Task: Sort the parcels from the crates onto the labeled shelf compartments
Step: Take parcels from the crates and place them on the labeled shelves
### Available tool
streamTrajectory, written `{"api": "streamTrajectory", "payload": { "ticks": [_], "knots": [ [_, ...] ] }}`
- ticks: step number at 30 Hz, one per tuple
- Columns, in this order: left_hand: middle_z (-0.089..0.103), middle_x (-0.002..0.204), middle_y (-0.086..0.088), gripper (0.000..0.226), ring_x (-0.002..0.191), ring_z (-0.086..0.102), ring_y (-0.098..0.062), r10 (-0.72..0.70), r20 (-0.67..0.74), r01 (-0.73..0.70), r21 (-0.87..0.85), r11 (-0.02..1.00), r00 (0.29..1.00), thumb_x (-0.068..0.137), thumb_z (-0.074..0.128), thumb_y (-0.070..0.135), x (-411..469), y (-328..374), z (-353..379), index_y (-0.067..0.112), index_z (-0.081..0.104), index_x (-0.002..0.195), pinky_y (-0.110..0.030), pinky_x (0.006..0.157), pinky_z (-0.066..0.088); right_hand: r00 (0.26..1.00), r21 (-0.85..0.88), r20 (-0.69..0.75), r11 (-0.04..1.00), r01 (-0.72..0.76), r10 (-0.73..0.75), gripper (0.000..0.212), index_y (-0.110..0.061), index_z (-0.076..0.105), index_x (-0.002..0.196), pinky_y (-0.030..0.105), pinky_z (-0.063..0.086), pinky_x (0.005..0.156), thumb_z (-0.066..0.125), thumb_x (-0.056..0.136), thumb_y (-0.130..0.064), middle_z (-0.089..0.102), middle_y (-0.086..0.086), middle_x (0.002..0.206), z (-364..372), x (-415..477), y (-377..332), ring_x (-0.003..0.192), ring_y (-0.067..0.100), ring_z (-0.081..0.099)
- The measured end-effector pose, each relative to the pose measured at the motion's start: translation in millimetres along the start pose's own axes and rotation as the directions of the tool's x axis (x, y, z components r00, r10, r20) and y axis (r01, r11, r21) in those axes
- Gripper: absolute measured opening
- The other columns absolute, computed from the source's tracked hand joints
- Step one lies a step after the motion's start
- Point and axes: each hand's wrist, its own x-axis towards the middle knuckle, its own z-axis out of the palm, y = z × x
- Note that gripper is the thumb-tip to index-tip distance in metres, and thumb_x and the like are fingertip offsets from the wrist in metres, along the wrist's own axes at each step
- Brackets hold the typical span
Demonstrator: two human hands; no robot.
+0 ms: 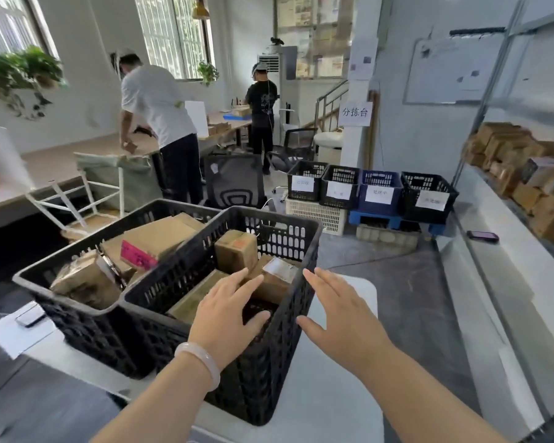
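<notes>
Black crate (269, 216) on white table (330, 394), cardboard parcels (235, 251) piled inside. Second black crate (87, 240) touching its left side, also full of parcels. Left hand (227, 310) over near crate, fingers straight and spread above labelled parcel (277, 276), gripping nothing; contact cannot be told. Right hand (339, 310) just outside crate's right wall, fingers spread, empty. Shelf (499, 225) at right, brown boxes (506, 145) stacked on it.

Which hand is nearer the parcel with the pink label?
Left. The left hand is over the neighbouring crate, right of the parcel; the right hand is beyond that crate.
</notes>
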Motion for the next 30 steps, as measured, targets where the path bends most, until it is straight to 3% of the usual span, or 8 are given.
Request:
{"api": "streamTrajectory", "payload": {
  "ticks": [5,10,15,19,24,27,30],
  "knots": [
    [0.032,0.157,0.009,0.060,0.145,0.026,-0.019,-0.080,0.089,0.076,0.045,0.996,0.993,0.091,0.059,0.054,23,-92,-11,0.040,0.041,0.146,-0.040,0.116,0.027,0.999,0.023,0.033,0.999,-0.025,0.024,0.073,-0.034,0.023,0.150,0.022,0.014,0.111,0.054,0.088,-0.055,0.026,-0.012,0.156,54,51,-42,0.142,0.007,0.019],
    [0.025,0.160,0.008,0.063,0.147,0.019,-0.023,-0.159,0.288,0.133,0.109,0.985,0.944,0.091,0.055,0.057,71,-169,-3,0.043,0.033,0.149,-0.044,0.116,0.029,0.993,0.012,0.077,0.995,-0.095,0.094,0.071,-0.036,0.022,0.150,0.028,0.022,0.114,0.051,0.088,-0.056,0.026,-0.012,0.155,101,98,-73,0.142,0.009,0.021],
    [0.019,0.162,0.004,0.066,0.148,0.017,-0.026,-0.170,0.458,0.064,0.238,0.969,0.872,0.092,0.050,0.057,120,-206,23,0.039,0.027,0.152,-0.048,0.112,0.035,0.961,0.028,0.138,0.969,-0.244,0.238,0.071,-0.037,0.019,0.151,0.030,0.018,0.115,0.050,0.090,-0.055,0.021,-0.012,0.157,141,130,-85,0.144,0.008,0.015],
    [0.014,0.161,-0.004,0.078,0.143,0.021,-0.033,-0.219,0.624,0.038,0.290,0.956,0.750,0.090,0.052,0.059,139,-211,53,0.029,0.019,0.155,-0.051,0.111,0.035,0.924,0.020,0.202,0.942,-0.335,0.324,0.070,-0.039,0.018,0.151,0.028,0.015,0.115,0.049,0.090,-0.056,0.019,-0.013,0.158,162,134,-83,0.145,0.007,0.013],
    [-0.007,0.164,-0.007,0.092,0.139,0.026,-0.040,-0.368,0.748,0.012,0.435,0.901,0.552,0.084,0.056,0.067,145,-214,84,0.040,0.005,0.156,-0.051,0.110,0.037,0.883,0.027,0.227,0.904,-0.427,0.411,0.068,-0.040,0.019,0.151,0.027,0.017,0.114,0.049,0.092,-0.054,0.020,-0.015,0.157,168,135,-76,0.144,0.005,0.014],
    [-0.015,0.163,-0.005,0.097,0.136,0.028,-0.040,-0.357,0.755,0.025,0.413,0.910,0.550,0.081,0.064,0.057,146,-217,92,0.046,0.001,0.154,-0.051,0.107,0.040,0.868,0.029,0.248,0.892,-0.452,0.431,0.066,-0.040,0.019,0.150,0.029,0.018,0.114,0.049,0.093,-0.052,0.019,-0.015,0.158,167,136,-75,0.145,0.006,0.015],
    [0.001,0.161,-0.003,0.093,0.132,0.029,-0.037,-0.309,0.739,0.120,0.298,0.947,0.599,0.076,0.068,0.050,145,-221,90,0.046,0.015,0.153,-0.050,0.107,0.040,0.862,0.040,0.264,0.888,-0.458,0.433,0.065,-0.040,0.019,0.150,0.032,0.020,0.116,0.049,0.093,-0.051,0.019,-0.014,0.158,165,135,-77,0.145,0.007,0.014]
  ]
}}
